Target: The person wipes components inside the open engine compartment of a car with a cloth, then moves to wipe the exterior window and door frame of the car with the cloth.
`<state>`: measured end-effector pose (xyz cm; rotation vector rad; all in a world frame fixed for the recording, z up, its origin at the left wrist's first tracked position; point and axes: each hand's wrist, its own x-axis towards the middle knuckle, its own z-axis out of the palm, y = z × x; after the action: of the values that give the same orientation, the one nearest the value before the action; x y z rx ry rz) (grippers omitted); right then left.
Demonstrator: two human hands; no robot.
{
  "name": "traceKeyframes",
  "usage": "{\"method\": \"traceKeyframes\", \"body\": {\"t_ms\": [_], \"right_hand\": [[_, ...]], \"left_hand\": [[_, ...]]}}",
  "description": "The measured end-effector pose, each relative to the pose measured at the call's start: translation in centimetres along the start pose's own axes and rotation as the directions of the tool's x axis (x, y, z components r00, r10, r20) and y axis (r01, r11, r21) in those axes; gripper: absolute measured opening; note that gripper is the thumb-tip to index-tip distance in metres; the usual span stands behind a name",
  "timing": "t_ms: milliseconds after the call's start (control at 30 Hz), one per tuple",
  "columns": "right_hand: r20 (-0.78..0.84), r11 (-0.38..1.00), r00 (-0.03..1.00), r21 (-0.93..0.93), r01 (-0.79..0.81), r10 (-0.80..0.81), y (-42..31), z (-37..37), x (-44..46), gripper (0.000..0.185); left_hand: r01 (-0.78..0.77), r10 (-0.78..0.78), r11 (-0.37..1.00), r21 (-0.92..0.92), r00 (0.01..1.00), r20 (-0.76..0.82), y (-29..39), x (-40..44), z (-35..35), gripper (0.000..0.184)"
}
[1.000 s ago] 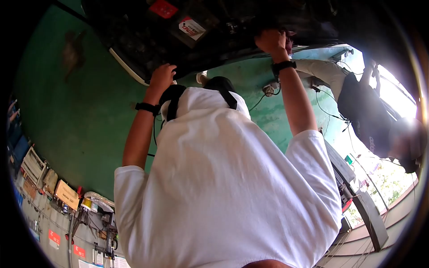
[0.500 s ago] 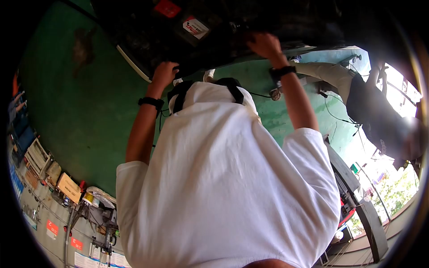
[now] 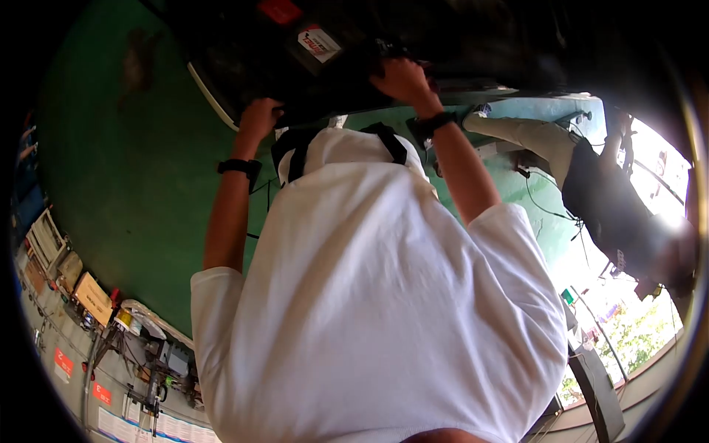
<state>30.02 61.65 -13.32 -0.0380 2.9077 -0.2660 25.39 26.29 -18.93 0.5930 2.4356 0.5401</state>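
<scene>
Engine bay (image 3: 458, 44) lay open in deep shadow, with both hands at its near edge

The engine bay, which looked to be a vehicle's, stretched across the top of the head view, dark inside, with a pale curved strip (image 3: 210, 96) along its left end. Green floor (image 3: 148, 207) showed below it and to the left. The person's white shirt (image 3: 377, 295) filled the middle of the view. On the right, near the bright opening (image 3: 642, 325), was a co-worker (image 3: 605, 199) in a dark top and light trousers.

Among the containers, the biggest one readable in the bay was a dark box-shaped unit (image 3: 299, 53), shut in by its own casing, with a white and red label (image 3: 319, 44) on top; its contents could not be seen. Near it, at the upper edge, sat a red patch (image 3: 281, 9). Over by the wall at lower left stood a light brown box (image 3: 94, 297) and, just beside it, a smaller yellow tub (image 3: 123, 319); what either held was too small to tell.

The left hand (image 3: 260, 117) was at the bay's near edge, fingers curled; whether they gripped it could not be told. The right hand (image 3: 401, 78) reached farther in, nearer the labelled unit, fingers bent, their tips lost in shadow, so any grip was unclear. Each wrist wore a black band (image 3: 236, 167).
</scene>
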Motion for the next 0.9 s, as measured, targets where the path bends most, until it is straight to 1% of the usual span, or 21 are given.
{"method": "traceKeyframes", "body": {"t_ms": [33,67,100,133,200,267,300,367,433,467,500,533,600,633,667,733,767,800,833,867,900], "right_hand": [[0.109,0.985,0.986,0.107,-0.135,0.124,0.5,-2.2,-0.1,0.043],[0.229,0.94,0.946,0.198,-0.277,0.23,1.1,-3.9,-0.2,0.046],[0.186,0.948,0.944,0.119,-0.296,0.272,3.1,-4.5,-0.3,0.047],[0.136,0.949,0.943,0.042,-0.312,0.303,6.0,-5.1,-0.1,0.048],[0.036,0.877,0.878,-0.092,-0.472,0.477,11.8,-6.7,-0.4,0.056],[-0.055,0.877,0.888,-0.144,-0.459,0.456,18.7,-6.8,-1.6,0.052],[-0.059,0.876,0.887,-0.141,-0.461,0.457,20.5,-6.4,-2.4,0.052],[-0.089,0.846,0.877,-0.235,-0.478,0.471,22.7,-5.2,-3.8,0.046],[-0.073,0.822,0.856,-0.248,-0.512,0.512,21.6,-4.3,-3.2,0.048],[-0.051,0.8,0.836,-0.263,-0.539,0.547,21.1,-4.1,-3.0,0.05],[-0.099,0.827,0.873,-0.282,-0.486,0.478,20.7,-3.6,-2.9,0.044],[-0.108,0.823,0.867,-0.279,-0.496,0.486,20.7,-3.7,-3.0,0.044],[-0.066,0.847,0.882,-0.253,-0.467,0.466,19.0,-3.8,-3.2,0.044],[-0.11,0.871,0.903,-0.236,-0.43,0.416,18.0,-3.6,-3.2,0.043],[-0.126,0.868,0.899,-0.234,-0.438,0.419,16.9,-3.4,-3.2,0.043],[-0.222,0.921,0.923,-0.165,-0.353,0.314,14.1,-2.7,-3.2,0.042],[-0.23,0.918,0.918,-0.156,-0.364,0.324,13.1,-1.4,-2.8,0.042],[-0.231,0.925,0.907,-0.062,-0.375,0.352,12.2,0.3,-2.3,0.042],[-0.232,0.922,0.895,0.032,-0.385,0.381,10.7,0.7,-1.7,0.041],[-0.242,0.916,0.885,0.039,-0.4,0.397,9.6,0.9,-1.3,0.041],[-0.202,0.882,0.86,0.055,-0.469,0.469,7.8,-0.5,-1.2,0.041]], "left_hand": [[-0.003,0.003,1.0,-0.004,1.0,0.01,0.3,-0.4,0.0,0.024],[0.002,-0.003,1.0,-0.03,1.0,-0.019,0.6,-0.7,-0.4,0.025],[0.009,-0.012,0.998,-0.056,0.999,-0.05,0.7,-1.0,-0.5,0.025],[0.014,-0.017,0.998,-0.057,0.999,-0.046,0.6,-1.1,-0.3,0.025],[0.005,-0.007,0.998,-0.066,0.999,-0.035,0.1,-1.0,-0.1,0.025],[-0.006,0.003,0.998,-0.058,0.999,-0.046,-0.2,-1.1,0.0,0.026],[-0.024,0.021,0.998,-0.051,0.998,-0.062,-0.2,-0.9,0.1,0.027],[-0.042,0.04,0.998,-0.048,0.998,-0.053,-0.6,-0.6,0.3,0.028],[-0.068,0.066,0.997,-0.046,0.997,-0.046,-0.6,-0.4,0.1,0.029],[-0.044,0.044,0.998,-0.04,0.999,-0.002,-0.5,-0.3,-0.1,0.029],[-0.017,0.019,0.999,-0.034,0.999,0.044,-0.4,-0.3,-0.2,0.03],[-0.029,0.03,0.999,-0.028,0.999,0.041,-0.7,-0.3,-0.1,0.03],[-0.073,0.073,0.996,-0.054,0.997,0.005,-1.1,-0.3,0.0,0.029],[-0.085,0.085,0.995,-0.05,0.996,-0.005,-0.8,-0.4,-0.1,0.029],[-0.085,0.085,0.995,-0.046,0.996,-0.002,-0.6,-0.5,-0.3,0.029],[-0.096,0.096,0.995,-0.03,0.995,-0.006,-0.5,-0.5,-0.6,0.029],[-0.099,0.099,0.995,-0.026,0.995,0.001,-0.5,-0.5,-0.5,0.029],[-0.101,0.101,0.995,-0.019,0.995,0.01,-0.7,-0.6,-0.4,0.028],[-0.132,0.131,0.99,-0.04,0.991,-0.025,-0.9,-0.6,-0.3,0.028],[-0.149,0.148,0.988,-0.029,0.989,-0.022,-1.1,-0.7,-0.4,0.028],[-0.137,0.137,0.99,-0.028,0.991,-0.011,-1.0,-0.5,-0.5,0.028]]}}
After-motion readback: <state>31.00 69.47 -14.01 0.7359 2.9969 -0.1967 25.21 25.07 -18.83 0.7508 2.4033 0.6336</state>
